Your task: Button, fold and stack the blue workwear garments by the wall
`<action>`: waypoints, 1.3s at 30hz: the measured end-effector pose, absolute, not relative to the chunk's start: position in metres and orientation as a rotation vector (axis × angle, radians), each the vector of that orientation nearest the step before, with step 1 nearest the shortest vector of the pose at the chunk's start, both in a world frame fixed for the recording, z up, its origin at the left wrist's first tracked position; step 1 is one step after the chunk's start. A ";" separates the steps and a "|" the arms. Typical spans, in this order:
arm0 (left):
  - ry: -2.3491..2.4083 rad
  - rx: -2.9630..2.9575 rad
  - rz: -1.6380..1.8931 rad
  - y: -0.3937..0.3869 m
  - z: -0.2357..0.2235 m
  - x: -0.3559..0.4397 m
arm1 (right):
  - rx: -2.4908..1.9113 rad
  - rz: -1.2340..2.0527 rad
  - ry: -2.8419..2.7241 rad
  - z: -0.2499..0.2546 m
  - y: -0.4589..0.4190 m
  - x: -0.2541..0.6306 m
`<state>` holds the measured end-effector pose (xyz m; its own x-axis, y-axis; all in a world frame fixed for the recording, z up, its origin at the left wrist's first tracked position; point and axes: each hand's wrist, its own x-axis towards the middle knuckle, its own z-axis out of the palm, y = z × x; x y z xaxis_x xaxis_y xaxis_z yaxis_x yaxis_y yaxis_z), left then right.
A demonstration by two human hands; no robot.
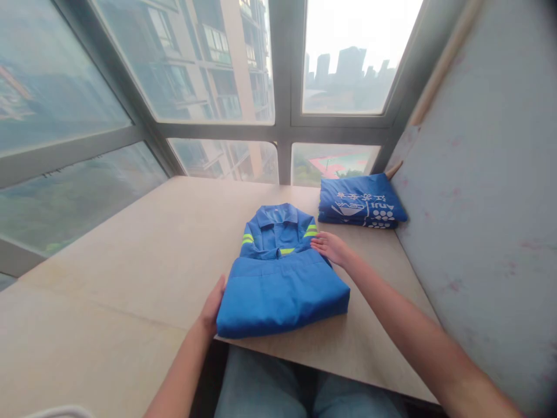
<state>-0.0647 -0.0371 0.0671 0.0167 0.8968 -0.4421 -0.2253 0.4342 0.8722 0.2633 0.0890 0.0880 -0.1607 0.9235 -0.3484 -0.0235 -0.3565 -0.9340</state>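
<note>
A blue work jacket [282, 296] with yellow-green reflective stripes lies on the tabletop in front of me. Its collar faces away from me, and its lower part is folded up into a thick, flat bundle nearer my body. At the bundle's left side rests my left hand [213, 305], its fingers stretched along the edge and partly hidden by the cloth. My right hand [331, 248] touches the right side by the striped sleeve, with fingers extended flat and palm toward the fabric. Neither hand grasps the jacket.
A folded blue garment with white printing [361, 200] lies at the back right, by the wall [487, 191]. Windows [282, 130] border the pale wooden tabletop [130, 249] at the back and left. The table's front edge is just above my legs.
</note>
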 end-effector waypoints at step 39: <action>1.593 0.851 0.969 -0.082 0.062 -0.061 | -1.653 1.104 -1.383 0.026 -0.031 0.296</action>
